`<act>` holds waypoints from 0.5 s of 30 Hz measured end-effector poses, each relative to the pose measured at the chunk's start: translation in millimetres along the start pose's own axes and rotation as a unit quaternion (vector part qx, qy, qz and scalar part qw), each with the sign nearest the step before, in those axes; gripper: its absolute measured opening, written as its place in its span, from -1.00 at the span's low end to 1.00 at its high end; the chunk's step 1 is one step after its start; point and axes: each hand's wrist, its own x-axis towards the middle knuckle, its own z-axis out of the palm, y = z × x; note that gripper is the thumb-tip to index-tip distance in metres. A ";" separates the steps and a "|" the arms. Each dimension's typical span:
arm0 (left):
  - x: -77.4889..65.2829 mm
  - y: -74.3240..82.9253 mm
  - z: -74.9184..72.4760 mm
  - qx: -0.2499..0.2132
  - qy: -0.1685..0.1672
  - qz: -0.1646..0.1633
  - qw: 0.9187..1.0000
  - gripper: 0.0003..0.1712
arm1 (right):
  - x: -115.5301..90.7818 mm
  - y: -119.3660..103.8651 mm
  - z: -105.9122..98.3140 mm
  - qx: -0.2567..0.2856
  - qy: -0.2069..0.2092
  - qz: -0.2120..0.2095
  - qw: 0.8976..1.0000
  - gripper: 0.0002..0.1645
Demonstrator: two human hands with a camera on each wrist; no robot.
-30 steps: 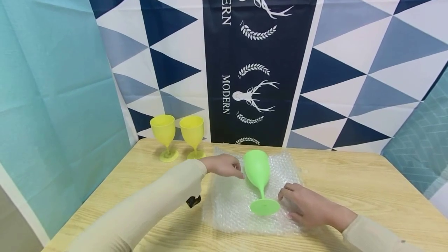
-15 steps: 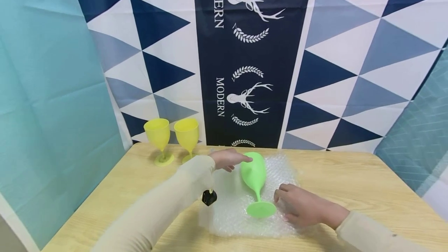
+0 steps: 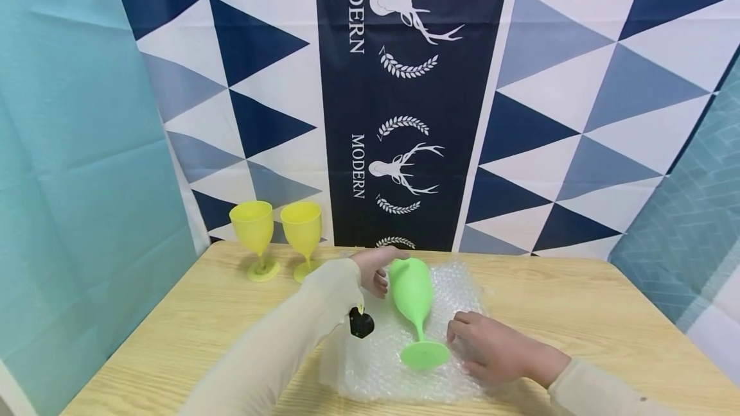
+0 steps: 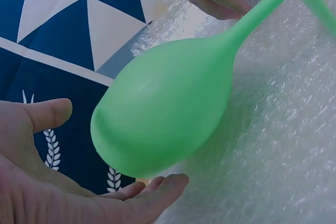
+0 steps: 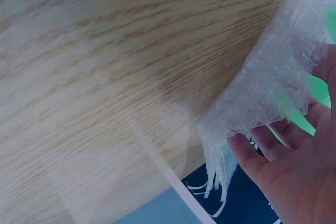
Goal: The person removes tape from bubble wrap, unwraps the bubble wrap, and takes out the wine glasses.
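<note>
A light green plastic goblet (image 3: 412, 287) lies on its side on a sheet of bubble wrap (image 3: 381, 364), its foot toward me and its bowl toward the wall. My left hand (image 3: 372, 268) is at the bowl's far left. In the left wrist view its thumb and fingers (image 4: 168, 187) spread around the mouth end, with a gap between thumb and bowl. My right hand (image 3: 491, 348) rests at the wrap's right side, near the stem and foot, fingers loosely bent. In the right wrist view its fingertips lie by the wrap's raised edge (image 5: 278, 87); firm contact is unclear.
Two yellow goblets (image 3: 252, 226) stand upright at the table's back left corner. A patterned cloth (image 3: 405, 101) hangs behind the wooden table (image 3: 549, 313), and a teal cloth (image 3: 87, 146) hangs on the left. A small black device sits at the left wrist.
My left hand has moved from the bowl's left side to its far end, thumb now reaching over the mouth. The right hand stays by the wrap's right side. The head view has shifted slightly.
</note>
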 end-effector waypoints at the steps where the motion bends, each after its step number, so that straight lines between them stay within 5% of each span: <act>1: 0.9 -0.2 0.7 0.000 0.000 0.000 1.000 -0.02 | 0.4 -0.2 -0.2 0.000 -0.002 0.002 1.000 -0.54; 9: -1.6 -2.0 9.0 0.004 0.020 0.008 1.000 -0.02 | 2.6 -4.6 -0.6 -0.005 0.006 -0.001 1.000 -0.54; 15: -6.2 -2.9 19.7 0.052 0.029 0.039 0.997 -0.16 | 2.2 -4.7 -1.0 -0.008 0.003 0.003 1.000 -0.54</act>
